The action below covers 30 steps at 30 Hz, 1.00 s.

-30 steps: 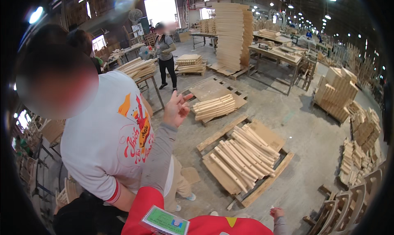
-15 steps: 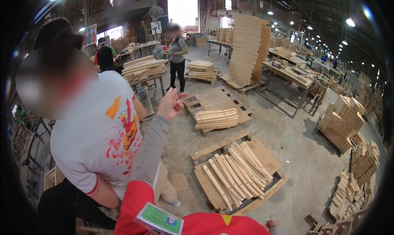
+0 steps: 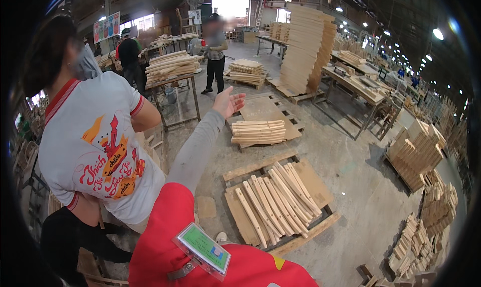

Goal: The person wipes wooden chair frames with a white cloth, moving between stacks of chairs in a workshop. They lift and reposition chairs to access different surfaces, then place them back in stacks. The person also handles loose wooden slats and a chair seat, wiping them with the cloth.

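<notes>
My left arm, in a red sleeve with grey below, reaches forward across the middle of the head view. At its end my left hand (image 3: pixel 229 102) is open and holds nothing, fingers stretched out to the right. In the picture it lies just above a stack of curved wooden slats (image 3: pixel 258 132) on a pallet, without any visible contact. Nearer to me, more curved slats with holes (image 3: pixel 275 199) lie side by side on a second pallet (image 3: pixel 305 235). An ID badge (image 3: pixel 204 250) hangs on my red shirt. My right hand is out of view.
A person in a white shirt (image 3: pixel 95 152) stands close on my left, turned away. Farther off, another person (image 3: pixel 216 56) stands beside a table piled with wood (image 3: pixel 172 69). A tall wooden stack (image 3: pixel 305 51), a workbench (image 3: pixel 353 84) and more stacked pieces (image 3: pixel 416 149) stand to the right.
My left hand has moved right and slightly up, and its fingers have straightened. The person in white has turned and shifted left. My right hand, partly visible before at the lower edge, has left the view.
</notes>
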{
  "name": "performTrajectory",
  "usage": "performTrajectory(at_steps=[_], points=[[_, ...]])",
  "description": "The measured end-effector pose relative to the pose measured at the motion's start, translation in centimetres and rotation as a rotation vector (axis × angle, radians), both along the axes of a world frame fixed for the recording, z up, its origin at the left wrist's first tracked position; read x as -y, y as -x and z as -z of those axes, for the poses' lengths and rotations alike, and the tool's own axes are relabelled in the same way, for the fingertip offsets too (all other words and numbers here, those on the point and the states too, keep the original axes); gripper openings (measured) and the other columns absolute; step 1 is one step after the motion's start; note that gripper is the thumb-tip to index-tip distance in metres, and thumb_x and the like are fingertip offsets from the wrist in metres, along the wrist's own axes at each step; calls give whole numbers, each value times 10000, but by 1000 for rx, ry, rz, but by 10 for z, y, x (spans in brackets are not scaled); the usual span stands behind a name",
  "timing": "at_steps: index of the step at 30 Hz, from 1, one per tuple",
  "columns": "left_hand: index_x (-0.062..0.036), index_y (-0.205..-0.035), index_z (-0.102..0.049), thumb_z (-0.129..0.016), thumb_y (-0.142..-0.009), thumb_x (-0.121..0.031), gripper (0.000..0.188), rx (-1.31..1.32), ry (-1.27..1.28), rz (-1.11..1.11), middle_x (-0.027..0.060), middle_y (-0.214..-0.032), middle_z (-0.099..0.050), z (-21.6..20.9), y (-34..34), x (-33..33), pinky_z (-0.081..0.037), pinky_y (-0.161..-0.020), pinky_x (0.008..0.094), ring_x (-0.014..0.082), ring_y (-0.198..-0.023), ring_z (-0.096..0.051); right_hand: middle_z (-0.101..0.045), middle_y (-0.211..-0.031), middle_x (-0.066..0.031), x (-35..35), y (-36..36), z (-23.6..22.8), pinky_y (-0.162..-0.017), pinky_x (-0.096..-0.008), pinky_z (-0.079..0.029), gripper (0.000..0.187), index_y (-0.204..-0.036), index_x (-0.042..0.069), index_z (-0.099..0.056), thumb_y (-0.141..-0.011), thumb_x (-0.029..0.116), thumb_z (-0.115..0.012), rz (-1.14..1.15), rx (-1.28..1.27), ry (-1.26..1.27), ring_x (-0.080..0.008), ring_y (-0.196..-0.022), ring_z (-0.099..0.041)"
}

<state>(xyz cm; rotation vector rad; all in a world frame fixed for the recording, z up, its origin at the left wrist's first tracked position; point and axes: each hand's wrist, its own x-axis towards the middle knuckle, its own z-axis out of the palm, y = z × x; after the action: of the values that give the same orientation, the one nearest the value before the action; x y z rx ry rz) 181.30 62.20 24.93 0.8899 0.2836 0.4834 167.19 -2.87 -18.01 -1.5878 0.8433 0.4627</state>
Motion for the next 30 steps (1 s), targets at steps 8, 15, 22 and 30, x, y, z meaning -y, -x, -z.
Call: performTrajectory(at_steps=[8,15,22,30], points=[[-51,-1193,-212,-367,-890,-285,413,8,23,64,164,-947,-522,14,-37,-18,-484,-626,352,214,-687,-516,-554,-627,-116,-7,7,-6,-461,-346,-477,30,-711,-6,-561,-691,16,-560,13,-22,4,-227,-545,-551],[-16,-1177,-231,-360,-892,-299,422,-19,-62,-19,152,-975,-513,3,-32,-6,-476,-632,336,195,-718,-511,-559,-636,-115,-19,-10,-10,-465,-342,-479,34,-718,-5,-561,-691,16,-559,-37,5,8,-226,-552,-556],[-72,-1256,-188,-411,-877,-296,493,-133,-209,-56,158,-969,-516,43,19,-21,-459,-616,326,203,-707,-511,-565,-644,-113,-47,-40,-10,-469,-338,-480,39,-725,-4,-561,-692,16,-558,-80,39,-5,-225,-559,-560],[-68,-1025,-445,-521,-815,-239,280,-234,-85,-165,116,-956,-526,149,78,-144,-447,-614,310,175,-707,-498,-571,-654,-112,-156,-85,-7,-474,-334,-482,45,-733,-2,-560,-692,16,-556,-154,9,-14,-223,-567,-566]])
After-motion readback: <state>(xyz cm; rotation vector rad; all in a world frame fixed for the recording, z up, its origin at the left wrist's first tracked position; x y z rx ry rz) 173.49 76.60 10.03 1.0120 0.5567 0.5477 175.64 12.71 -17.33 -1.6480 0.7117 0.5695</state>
